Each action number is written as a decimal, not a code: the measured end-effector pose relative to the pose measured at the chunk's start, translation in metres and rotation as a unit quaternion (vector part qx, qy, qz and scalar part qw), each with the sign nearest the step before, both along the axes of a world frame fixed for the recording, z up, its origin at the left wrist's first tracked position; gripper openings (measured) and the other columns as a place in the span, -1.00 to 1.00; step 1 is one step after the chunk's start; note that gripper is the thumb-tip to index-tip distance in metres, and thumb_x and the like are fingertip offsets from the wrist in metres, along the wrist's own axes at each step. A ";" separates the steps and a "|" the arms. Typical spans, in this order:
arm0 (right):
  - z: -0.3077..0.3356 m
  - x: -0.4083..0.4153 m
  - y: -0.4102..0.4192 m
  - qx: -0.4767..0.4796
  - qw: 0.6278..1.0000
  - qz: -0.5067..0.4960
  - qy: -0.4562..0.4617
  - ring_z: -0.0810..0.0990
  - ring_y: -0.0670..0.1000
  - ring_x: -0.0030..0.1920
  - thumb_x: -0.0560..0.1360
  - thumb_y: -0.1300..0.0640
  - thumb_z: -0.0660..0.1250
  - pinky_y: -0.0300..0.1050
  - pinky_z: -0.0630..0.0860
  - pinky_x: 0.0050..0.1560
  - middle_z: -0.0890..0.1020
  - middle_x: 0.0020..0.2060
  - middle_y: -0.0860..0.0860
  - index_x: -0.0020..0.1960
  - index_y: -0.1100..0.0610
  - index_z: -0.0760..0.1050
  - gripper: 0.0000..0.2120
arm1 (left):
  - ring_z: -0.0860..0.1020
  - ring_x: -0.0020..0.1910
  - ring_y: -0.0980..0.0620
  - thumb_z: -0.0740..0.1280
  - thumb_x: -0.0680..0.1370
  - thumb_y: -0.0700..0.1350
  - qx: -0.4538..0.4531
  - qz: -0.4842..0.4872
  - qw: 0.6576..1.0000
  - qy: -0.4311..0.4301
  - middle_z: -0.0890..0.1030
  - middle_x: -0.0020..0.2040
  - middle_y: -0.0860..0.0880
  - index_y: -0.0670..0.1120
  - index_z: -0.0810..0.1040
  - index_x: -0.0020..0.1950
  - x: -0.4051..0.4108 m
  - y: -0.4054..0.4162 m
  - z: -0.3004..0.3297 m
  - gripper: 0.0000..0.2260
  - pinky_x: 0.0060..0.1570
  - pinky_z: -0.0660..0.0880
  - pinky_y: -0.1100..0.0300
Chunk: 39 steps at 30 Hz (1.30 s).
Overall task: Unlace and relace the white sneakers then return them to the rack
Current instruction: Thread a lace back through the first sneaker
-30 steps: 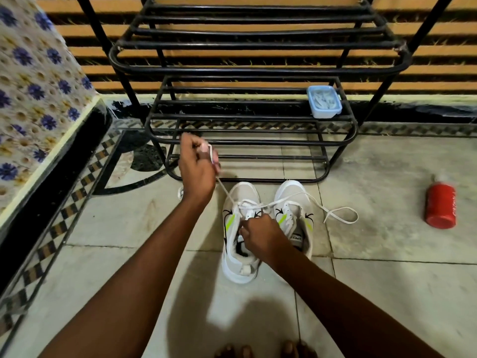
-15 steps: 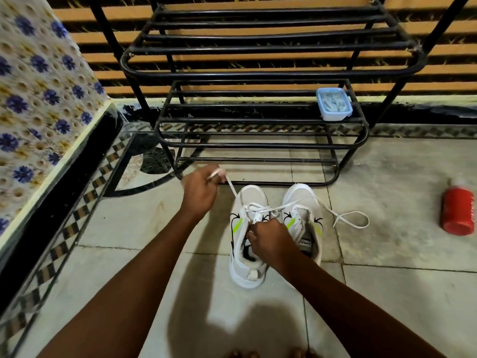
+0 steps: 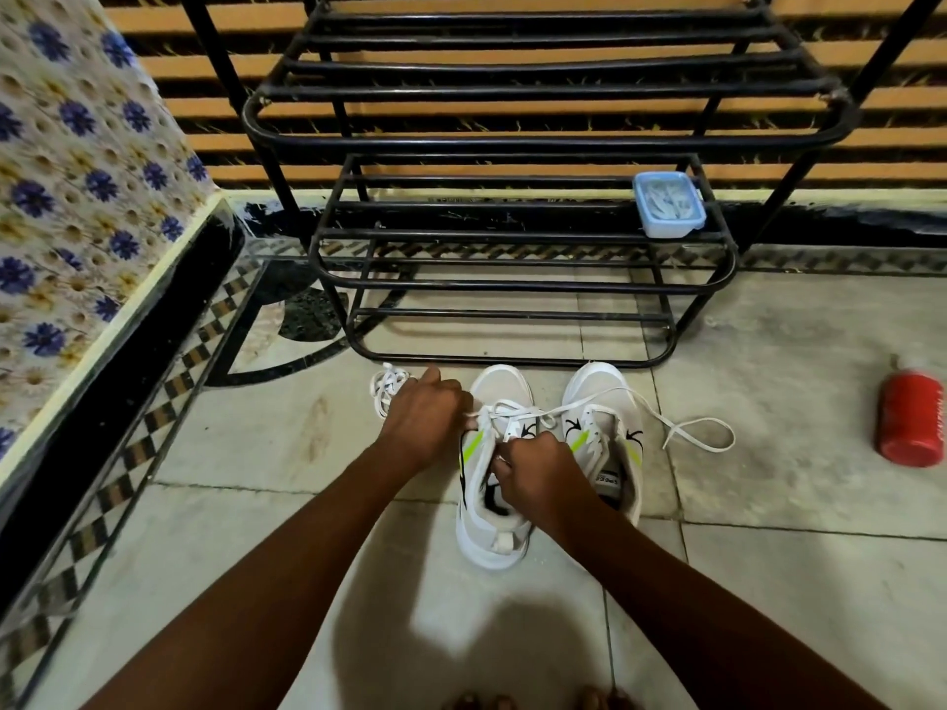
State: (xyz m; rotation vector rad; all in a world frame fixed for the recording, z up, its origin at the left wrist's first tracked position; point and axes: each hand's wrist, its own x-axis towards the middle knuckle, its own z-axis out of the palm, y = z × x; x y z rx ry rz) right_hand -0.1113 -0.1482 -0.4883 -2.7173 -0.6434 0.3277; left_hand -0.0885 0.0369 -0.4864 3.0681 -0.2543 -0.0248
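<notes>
Two white mesh sneakers (image 3: 551, 453) sit on the tiled floor (image 3: 768, 530) before the black metal rack (image 3: 512, 233); left hand (image 3: 428, 420) and right hand (image 3: 538, 468) each pinch the white lace (image 3: 512, 409).

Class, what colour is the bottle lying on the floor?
Red, with a white cap: the bottle, seen in the head view.

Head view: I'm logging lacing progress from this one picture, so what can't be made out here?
- Left sneaker eyelets: covered by the right hand, so the threading can't be read.
- Left hand fingers: curled away from the camera; the grip on the lace isn't clear.
- Blue box contents: too small and blurred.
- Rack: its top is cut off by the upper edge.
</notes>
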 end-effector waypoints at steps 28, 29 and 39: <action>0.010 0.001 -0.006 -0.042 0.999 0.002 0.006 0.57 0.25 0.12 0.63 0.00 0.19 -0.02 0.43 0.08 0.66 0.03 0.19 0.09 0.16 0.60 -0.70 | 0.41 -0.18 0.22 0.46 0.57 -0.13 -0.359 0.077 0.923 -0.115 0.45 -0.34 0.13 -0.04 0.71 -0.25 -0.010 -0.008 0.072 -0.81 -0.09 0.22 0.14; 0.011 0.001 -0.007 -0.040 0.999 0.000 0.008 0.57 0.25 0.12 0.63 0.00 0.19 -0.02 0.43 0.08 0.65 0.03 0.20 0.09 0.17 0.59 -0.70 | 0.40 -0.16 0.19 0.44 0.59 -0.11 -0.354 0.076 0.927 -0.103 0.46 -0.32 0.10 -0.02 0.70 -0.24 -0.014 -0.010 0.072 -0.80 -0.11 0.23 0.13; 0.008 0.002 -0.003 -0.060 0.998 0.006 0.002 0.59 0.23 0.13 0.64 -0.02 0.16 -0.05 0.44 0.09 0.66 0.05 0.16 0.10 0.13 0.59 -0.70 | 0.50 -0.05 -0.04 0.39 0.62 -0.11 -0.438 0.139 0.879 -0.124 0.41 -0.12 0.13 0.03 0.64 -0.26 -0.015 0.001 0.060 -0.75 -0.05 0.44 0.03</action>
